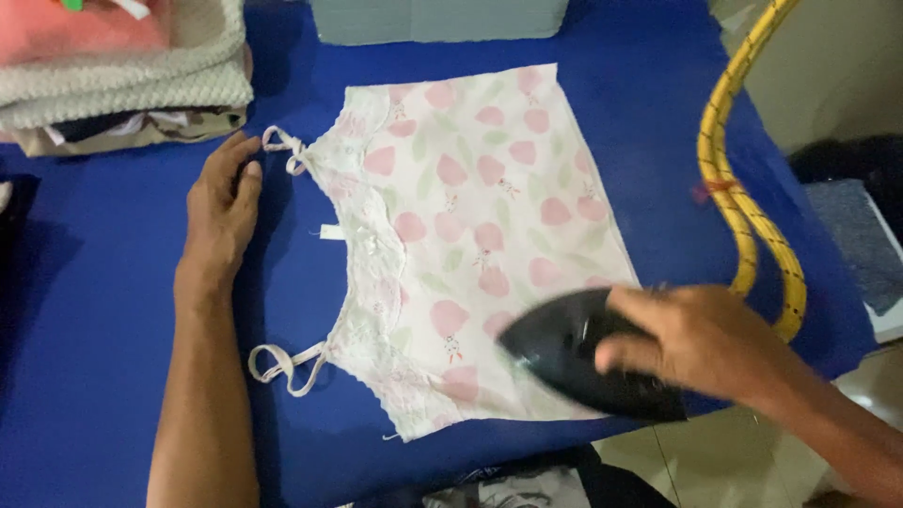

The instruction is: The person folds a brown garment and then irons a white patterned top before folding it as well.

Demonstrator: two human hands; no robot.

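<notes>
While the iron rests on the cloth, these points hold:

Right hand: the right hand point(701, 341) is wrapped around the handle of the black iron point(574, 362), which sits on the lower right part of the top; the hand is blurred.
Left hand: the left hand point(223, 212) lies flat and open on the blue cover, holding nothing, fingertips just beside the upper strap point(286, 149).
Garment: the white strappy top with pink and green print point(470, 235) lies spread flat, hem toward the far side.
Doing it well: I judge that the cloth should stay taut and smooth, with the lace edge and straps clear of the soleplate's nose.
Cord: the yellow braided cord point(729, 179) loops at the right, near the iron.
Surface: a blue padded ironing surface point(94, 310).
Room: folded towels and clothes point(122, 80) are stacked at the far left; a grey box point(437, 19) is at the far edge; pale floor shows at right.
</notes>
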